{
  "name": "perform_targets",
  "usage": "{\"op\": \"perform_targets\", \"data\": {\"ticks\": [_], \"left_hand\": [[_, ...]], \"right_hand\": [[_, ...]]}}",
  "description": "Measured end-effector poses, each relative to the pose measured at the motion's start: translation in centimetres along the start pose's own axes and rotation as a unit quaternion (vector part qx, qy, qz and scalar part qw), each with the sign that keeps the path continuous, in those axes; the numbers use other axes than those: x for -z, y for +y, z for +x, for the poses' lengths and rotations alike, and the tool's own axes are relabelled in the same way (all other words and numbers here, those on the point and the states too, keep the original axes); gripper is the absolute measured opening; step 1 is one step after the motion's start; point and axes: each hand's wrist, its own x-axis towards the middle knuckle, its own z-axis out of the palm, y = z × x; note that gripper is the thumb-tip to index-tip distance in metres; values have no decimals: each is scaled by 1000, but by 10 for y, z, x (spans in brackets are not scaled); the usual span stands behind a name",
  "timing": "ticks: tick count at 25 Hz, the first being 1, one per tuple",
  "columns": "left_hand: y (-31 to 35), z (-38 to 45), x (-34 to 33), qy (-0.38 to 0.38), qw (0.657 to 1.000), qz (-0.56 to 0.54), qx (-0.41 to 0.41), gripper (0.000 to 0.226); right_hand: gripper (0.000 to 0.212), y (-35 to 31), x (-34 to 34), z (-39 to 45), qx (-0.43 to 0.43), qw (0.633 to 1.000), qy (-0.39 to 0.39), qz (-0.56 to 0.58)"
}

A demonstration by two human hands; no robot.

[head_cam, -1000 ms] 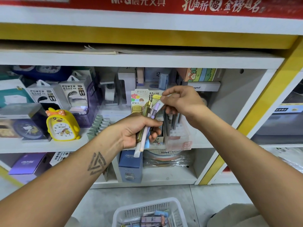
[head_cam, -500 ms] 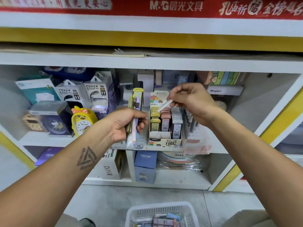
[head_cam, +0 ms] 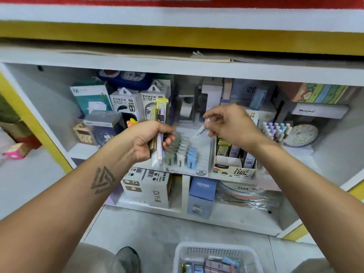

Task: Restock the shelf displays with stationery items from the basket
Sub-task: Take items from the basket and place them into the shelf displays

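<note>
L hand clamped on a bunch of pens, R hand pinching one white pen over the clear tray. Drop it tip-down into a free row, w/o knocking neighbours. Basket on floor below, more stock inside.

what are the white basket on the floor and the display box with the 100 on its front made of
White mesh basket: looks like moulded plastic, matt, with a regular grid of holes in its wall. Printed display box marked 100: likely thin cardboard, with a folded, cut front flap and slightly glossy print.
</note>
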Motion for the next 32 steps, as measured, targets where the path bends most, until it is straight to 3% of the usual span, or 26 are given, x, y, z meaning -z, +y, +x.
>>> {"op": "perform_targets", "data": {"ticks": [3, 7, 12, 23, 28, 32], "left_hand": [[-2, -4, 10, -2, 1000, -2, 9, 14], [-4, -8, 15, -8, 1000, 2, 14, 17], [-6, -9, 17, -7, 1000, 17, 18, 15], [-7, -10, 15, -16, 999, 36, 24, 10], [-8, -9, 13, -12, 999, 41, 23, 8], [-9, -10, 9, -29, 998, 54, 22, 16]], "right_hand": [[8, 1, -17, 6, 29, 996, 40, -69], [21, 4, -38, 15, 54, 987, 55, -138], [14, 1, -65, 17, 61, 984, 10, -169], [30, -2, -76, 19, 42, 973, -26, -223], [23, -2, -78, 18, 60, 977, -30, -200], [31, -2, -77, 21, 33, 961, -83, -260]]}}
